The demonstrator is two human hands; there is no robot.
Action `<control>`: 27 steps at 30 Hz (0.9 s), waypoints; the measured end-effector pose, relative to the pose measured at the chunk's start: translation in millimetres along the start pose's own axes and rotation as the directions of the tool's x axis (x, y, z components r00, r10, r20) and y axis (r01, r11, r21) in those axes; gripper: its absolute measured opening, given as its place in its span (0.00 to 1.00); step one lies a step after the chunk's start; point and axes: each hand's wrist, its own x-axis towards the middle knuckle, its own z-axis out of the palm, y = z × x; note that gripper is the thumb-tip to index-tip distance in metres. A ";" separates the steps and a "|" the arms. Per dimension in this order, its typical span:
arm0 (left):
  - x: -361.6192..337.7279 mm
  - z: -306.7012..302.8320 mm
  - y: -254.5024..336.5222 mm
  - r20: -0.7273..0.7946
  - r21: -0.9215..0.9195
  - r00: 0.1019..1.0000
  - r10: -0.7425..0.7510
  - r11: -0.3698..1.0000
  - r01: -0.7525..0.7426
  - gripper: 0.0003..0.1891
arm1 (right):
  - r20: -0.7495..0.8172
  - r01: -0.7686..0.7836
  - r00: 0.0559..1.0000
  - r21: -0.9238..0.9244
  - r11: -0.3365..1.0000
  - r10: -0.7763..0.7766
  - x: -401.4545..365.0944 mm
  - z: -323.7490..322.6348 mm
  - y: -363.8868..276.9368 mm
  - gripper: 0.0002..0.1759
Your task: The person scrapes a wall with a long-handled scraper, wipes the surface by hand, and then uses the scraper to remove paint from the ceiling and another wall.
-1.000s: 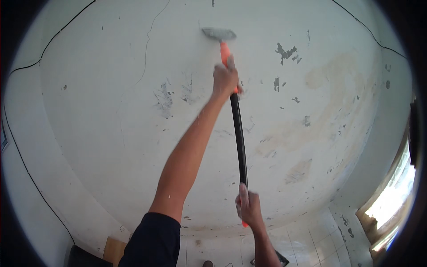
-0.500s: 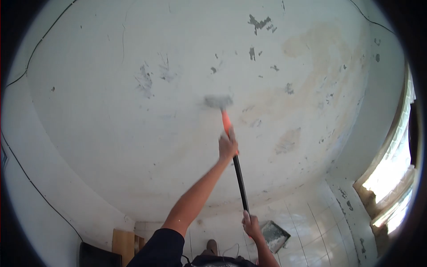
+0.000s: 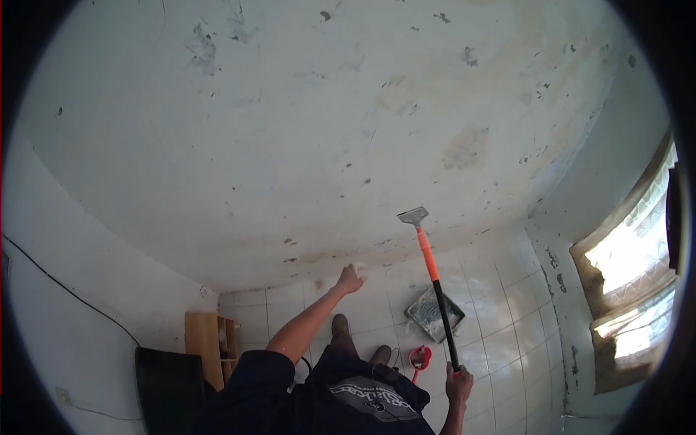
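Note:
My right hand (image 3: pixel 458 384) is wrapped around the lower end of a long-handled scraper (image 3: pixel 433 270). Its black shaft runs up to an orange grip section and a wide grey blade (image 3: pixel 414 215), which overlaps the lower part of the patchy wall (image 3: pixel 304 159) in this view. Out in front, low by the wall, is my left hand (image 3: pixel 351 280), off the scraper with its fingers curled. A pale patch shows at its fingertips; I cannot tell whether it is something held.
A dirty paint tray (image 3: pixel 413 313) lies on the tiled floor (image 3: pixel 500 348) behind the shaft, with a red-handled container (image 3: pixel 420 356) nearer my feet. Left are a wooden shelf unit (image 3: pixel 203 341) and a black chair (image 3: pixel 170 384). A curtained window (image 3: pixel 631 268) is at right.
My left hand has let go of the orange section and moved down. The scraper's blade has dropped down and right from higher on the wall. My view has tilted downward.

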 end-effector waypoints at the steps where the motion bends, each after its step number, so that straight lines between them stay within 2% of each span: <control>1: -12.3 -13.3 10.8 0.007 0.000 1.000 -0.017 1.000 0.017 0.24 | 0.017 -0.001 1.000 -0.007 1.000 0.001 -3.2 0.0 4.5 0.27; 2: -24.8 -49.8 45.4 0.130 -0.250 0.988 -0.087 0.961 0.118 0.25 | 0.021 0.012 1.000 -0.011 1.000 -0.012 -3.3 0.4 8.2 0.27; 3: -34.4 -80.2 76.6 0.257 -0.476 0.958 -0.125 0.847 0.238 0.26 | 0.026 0.030 0.999 -0.018 0.999 -0.030 -1.5 -0.6 12.4 0.27; 4: -37.1 -94.1 92.3 0.256 -0.483 0.956 -0.143 0.838 0.254 0.26 | -0.008 0.076 0.997 -0.048 0.996 -0.076 -0.3 6.5 19.1 0.26; 5: -37.0 -104.1 105.2 0.313 -0.354 0.918 -0.242 0.867 0.350 0.26 | 0.005 0.085 0.996 -0.057 0.995 -0.085 2.0 8.4 22.2 0.26; 6: -37.7 -103.0 110.3 0.358 -0.215 0.869 -0.343 0.875 0.434 0.26 | 0.073 0.110 0.991 -0.008 0.994 -0.109 3.7 7.4 17.8 0.26; 7: -43.3 -98.6 115.0 0.361 -0.220 0.863 -0.353 0.867 0.447 0.26 | 0.141 0.128 0.981 0.041 0.991 -0.132 5.5 6.0 13.0 0.26; 8: -48.2 -91.4 118.1 0.219 -0.142 0.931 -0.291 0.935 0.326 0.28 | 0.239 0.106 0.964 0.050 0.993 -0.115 9.3 3.4 6.6 0.26; 9: -51.3 -81.2 117.9 0.082 -0.041 0.975 -0.205 0.977 0.209 0.30 | 0.252 0.111 0.961 0.042 0.993 -0.118 12.1 6.0 3.4 0.26; 10: -54.2 -70.9 118.2 0.084 -0.045 0.972 -0.220 0.974 0.224 0.30 | 0.227 0.178 0.956 0.056 0.982 -0.186 14.8 12.0 1.3 0.26; 11: -54.7 -53.8 110.0 -0.175 -0.127 0.982 -0.064 0.991 0.042 0.33 | 0.204 0.244 0.946 0.070 0.967 -0.254 16.9 15.6 -2.8 0.27; 12: -62.3 -48.8 107.5 -0.431 -0.153 0.899 0.073 0.976 -0.153 0.37 | 0.237 0.247 0.938 0.054 0.967 -0.253 19.5 15.3 -12.0 0.25; 13: -67.1 -47.7 101.6 -0.428 -0.157 0.902 0.053 0.979 -0.132 0.37 | 0.256 0.250 0.933 0.049 0.967 -0.254 21.8 15.6 -19.0 0.25; 14: -71.9 -61.1 105.5 -0.314 -0.075 0.924 0.220 0.964 -0.255 0.39 | 0.297 0.275 0.911 0.075 0.959 -0.285 24.5 17.2 -25.2 0.24; 15: -79.2 -69.1 107.6 -0.181 -0.014 0.910 0.374 0.924 -0.383 0.41 | 0.337 0.296 0.888 0.102 0.950 -0.313 26.0 18.9 -28.5 0.23; 16: -89.5 -75.4 111.3 -0.109 -0.025 0.864 0.492 0.867 -0.497 0.38 | 0.391 0.287 0.863 0.144 0.947 -0.321 29.5 21.6 -28.8 0.21; 17: -93.6 -72.5 104.4 -0.112 -0.028 0.871 0.477 0.875 -0.483 0.38 | 0.404 0.293 0.855 0.140 0.946 -0.325 32.2 19.8 -32.7 0.21; 19: -98.9 -60.0 81.1 0.208 0.302 0.758 0.618 0.697 -0.650 0.36 | 0.512 0.274 0.796 0.171 0.946 -0.323 34.1 15.8 -39.4 0.21; 20: -102.7 -56.0 71.9 0.203 0.298 0.768 0.608 0.709 -0.639 0.36 | 0.523 0.281 0.788 0.164 0.946 -0.325 35.0 17.6 -36.5 0.21; 22: -109.8 -50.9 52.2 0.123 0.273 0.860 0.495 0.816 -0.509 0.35 | 0.574 0.341 0.754 0.072 0.937 -0.318 39.1 26.3 -28.0 0.23; 23: -116.0 -57.9 48.7 0.116 0.272 0.867 0.485 0.824 -0.497 0.35 | 0.582 0.350 0.746 0.069 0.934 -0.323 40.0 28.3 -25.3 0.23; 25: -130.3 -81.7 41.7 0.244 0.056 0.919 0.310 0.942 -0.332 0.34 | 0.549 0.374 0.787 -0.064 0.925 -0.280 41.2 34.0 -21.6 0.24; 27: -145.8 -93.5 15.5 0.213 -0.104 0.957 0.197 0.978 -0.179 0.29 | 0.544 0.351 0.806 -0.124 0.928 -0.232 42.4 38.0 -21.7 0.23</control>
